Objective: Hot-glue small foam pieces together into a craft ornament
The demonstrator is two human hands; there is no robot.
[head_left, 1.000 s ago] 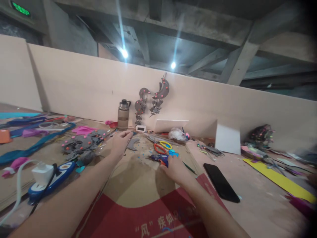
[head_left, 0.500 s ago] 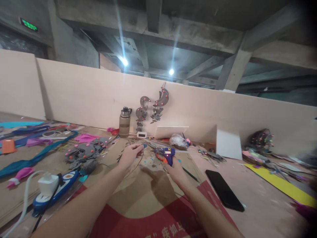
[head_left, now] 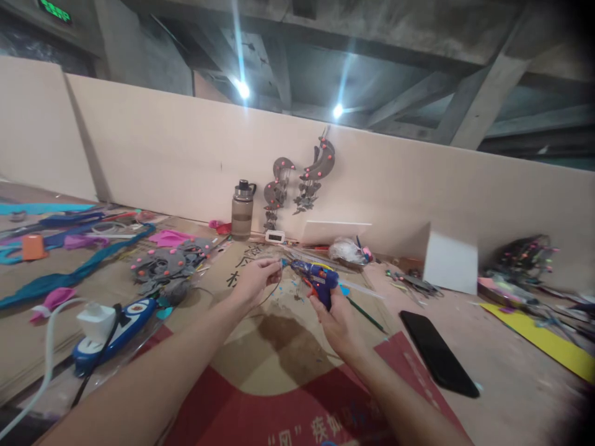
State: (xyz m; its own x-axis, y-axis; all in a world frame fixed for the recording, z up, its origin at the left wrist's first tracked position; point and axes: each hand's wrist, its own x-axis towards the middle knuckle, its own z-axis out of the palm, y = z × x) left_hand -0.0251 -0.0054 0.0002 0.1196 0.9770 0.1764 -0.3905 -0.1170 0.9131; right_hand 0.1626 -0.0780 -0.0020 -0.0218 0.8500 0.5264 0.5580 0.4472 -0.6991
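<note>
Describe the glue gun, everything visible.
The glue gun looks like blue plastic with orange parts near the trigger, body roughly level, nozzle pointing left. The right hand grips its handle, holding it above the cardboard sheet. The left hand pinches something small at the nozzle tip. A thin dark cord hangs beneath.

A pale board partition (head_left: 418, 179) is set along the table's (head_left: 502, 384) far edge — bare concrete beams (head_left: 483, 93) overhead, lit by 2 ceiling lamps (head_left: 242, 90).

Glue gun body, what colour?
Blue with orange trigger area; glue gun in right hand, head view.
</note>
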